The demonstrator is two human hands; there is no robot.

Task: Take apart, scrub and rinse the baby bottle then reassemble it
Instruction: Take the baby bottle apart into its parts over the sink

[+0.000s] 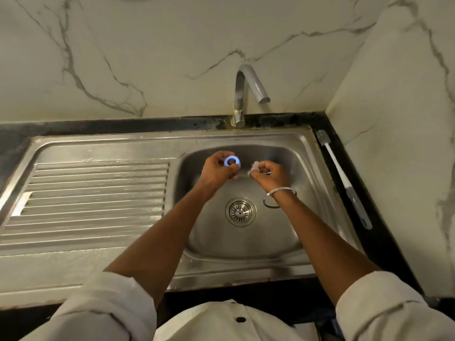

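Over the steel sink basin (307, 217), my left hand (218, 169) grips a blue screw ring (232, 161) of the baby bottle, its round hole facing up. Just to its right, my right hand (269, 174) pinches a clear silicone teat (254, 166), which pokes out to the left of my curled fingers. The two hands are close together but the ring and teat are apart. The bottle body is not in view.
A bottle brush (342, 178) with a white and grey handle lies on the black counter along the sink's right edge. The tap (248, 91) stands behind the basin with no water running. A ribbed drainboard (91, 200) stretches left. The drain strainer (240, 211) sits below my hands.
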